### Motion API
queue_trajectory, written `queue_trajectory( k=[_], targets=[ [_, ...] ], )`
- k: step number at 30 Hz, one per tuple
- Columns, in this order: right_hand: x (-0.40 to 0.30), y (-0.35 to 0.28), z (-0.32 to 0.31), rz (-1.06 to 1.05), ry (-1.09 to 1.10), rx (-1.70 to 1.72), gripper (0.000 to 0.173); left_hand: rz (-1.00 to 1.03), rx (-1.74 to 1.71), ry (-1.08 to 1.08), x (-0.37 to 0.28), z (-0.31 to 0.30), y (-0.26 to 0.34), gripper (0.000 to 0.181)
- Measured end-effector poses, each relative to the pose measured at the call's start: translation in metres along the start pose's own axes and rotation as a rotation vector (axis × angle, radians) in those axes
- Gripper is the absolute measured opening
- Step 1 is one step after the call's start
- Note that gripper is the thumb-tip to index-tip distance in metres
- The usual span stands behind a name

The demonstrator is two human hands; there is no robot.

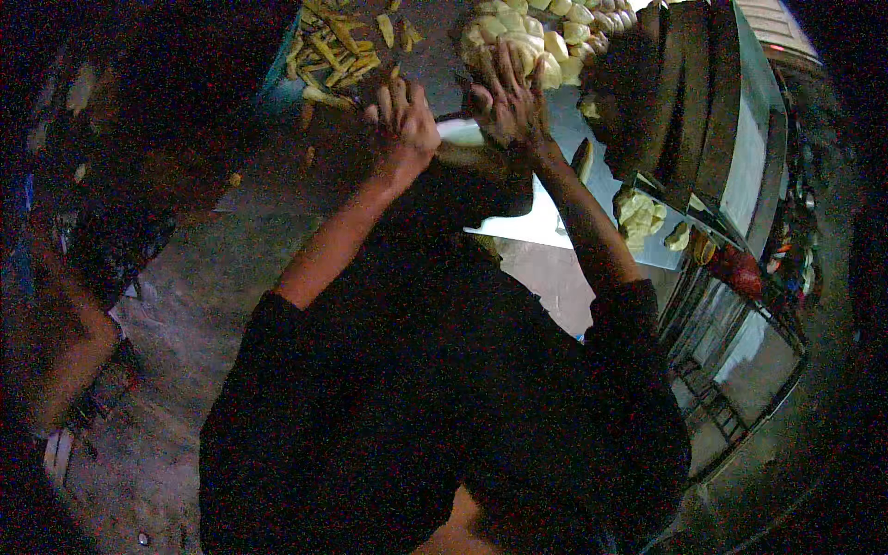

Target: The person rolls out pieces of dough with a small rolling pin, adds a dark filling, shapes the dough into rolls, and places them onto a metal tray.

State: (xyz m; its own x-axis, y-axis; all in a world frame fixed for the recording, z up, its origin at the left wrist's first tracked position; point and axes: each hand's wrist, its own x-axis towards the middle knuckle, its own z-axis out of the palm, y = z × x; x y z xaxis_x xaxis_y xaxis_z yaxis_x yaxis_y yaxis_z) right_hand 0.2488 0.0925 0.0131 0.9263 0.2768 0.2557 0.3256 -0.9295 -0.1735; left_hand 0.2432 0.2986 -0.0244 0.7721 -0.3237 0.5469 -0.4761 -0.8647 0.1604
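Observation:
My left hand [406, 116] is above the dark work surface with its fingers partly curled, and shadow hides what is under the palm. My right hand [512, 104] is back up, fingers spread, reaching over the near edge of a heap of pale, rounded dough-like pieces [513, 35]. Between the two hands shows a smooth white piece [459, 132], its ends hidden by the hands and shadow. Whether either hand presses on it I cannot tell. Beyond my left hand is a pile of long yellowish strips [340, 59], a few lying apart from it.
A lump of pale dough-like material [637, 214] and a smaller piece [676, 236] lie right of my right forearm. Long dark panels [694, 104] stand at the right, above a metal-framed rack [721, 361]. Another person's arm [87, 340] is at the left.

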Motion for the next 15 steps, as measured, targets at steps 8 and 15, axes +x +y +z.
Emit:
queue_trajectory(
  k=[8, 15],
  targets=[
    [0.018, 0.014, 0.014, 0.120, 0.171, -0.097, 0.063, 0.361, -0.203, -0.245, 0.010, -0.005, -0.029, 0.034],
    [-0.122, -0.045, -0.047, 0.272, -0.305, 0.414, 0.069, 0.654, -0.445, -0.291, -0.003, -0.013, -0.015, 0.041]
  ],
)
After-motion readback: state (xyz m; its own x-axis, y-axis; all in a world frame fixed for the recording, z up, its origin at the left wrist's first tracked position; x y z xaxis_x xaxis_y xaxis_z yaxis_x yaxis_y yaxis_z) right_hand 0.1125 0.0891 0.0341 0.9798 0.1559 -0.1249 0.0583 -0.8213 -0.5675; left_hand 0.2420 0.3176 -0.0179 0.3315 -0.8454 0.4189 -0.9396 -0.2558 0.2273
